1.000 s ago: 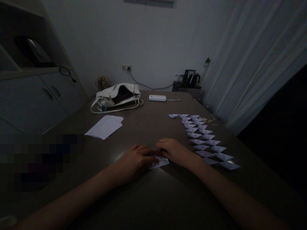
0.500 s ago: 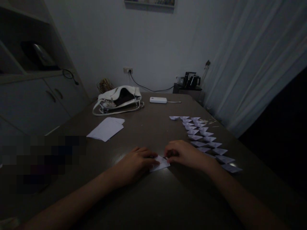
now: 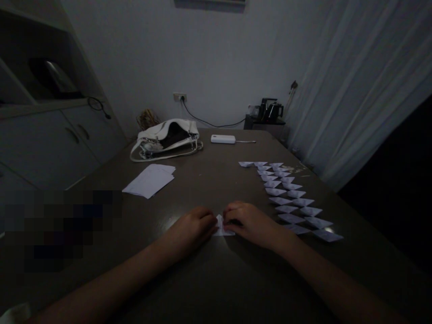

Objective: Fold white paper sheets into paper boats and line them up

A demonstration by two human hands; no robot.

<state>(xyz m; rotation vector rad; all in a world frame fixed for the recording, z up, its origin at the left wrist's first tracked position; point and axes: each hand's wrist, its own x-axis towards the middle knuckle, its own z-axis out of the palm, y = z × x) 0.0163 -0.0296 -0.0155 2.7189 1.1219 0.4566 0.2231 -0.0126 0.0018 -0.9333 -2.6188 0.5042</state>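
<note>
A small folded piece of white paper [image 3: 221, 228] lies on the dark table between my hands, its peak pointing away from me. My left hand [image 3: 197, 225] is closed on its left side, fingertips pressed at the edge. From the right, my right hand [image 3: 248, 222] pinches the other side with thumb and fingers. Parts of the paper are hidden under the fingers. To the right stand several folded paper boats [image 3: 292, 194] in two slanting rows. A stack of white paper sheets [image 3: 150, 180] rests farther off on the left.
A white handbag [image 3: 168, 135] sits open at the table's far left. Near the back edge lies a white power strip-like device [image 3: 222, 139] with a short cord. Beyond the table stand a black kettle [image 3: 274, 111] and a pale curtain [image 3: 324, 99].
The folded paper has turned so its peak points away from me. My right hand has moved slightly left onto its side; my left hand's fingers have drawn back to the left edge.
</note>
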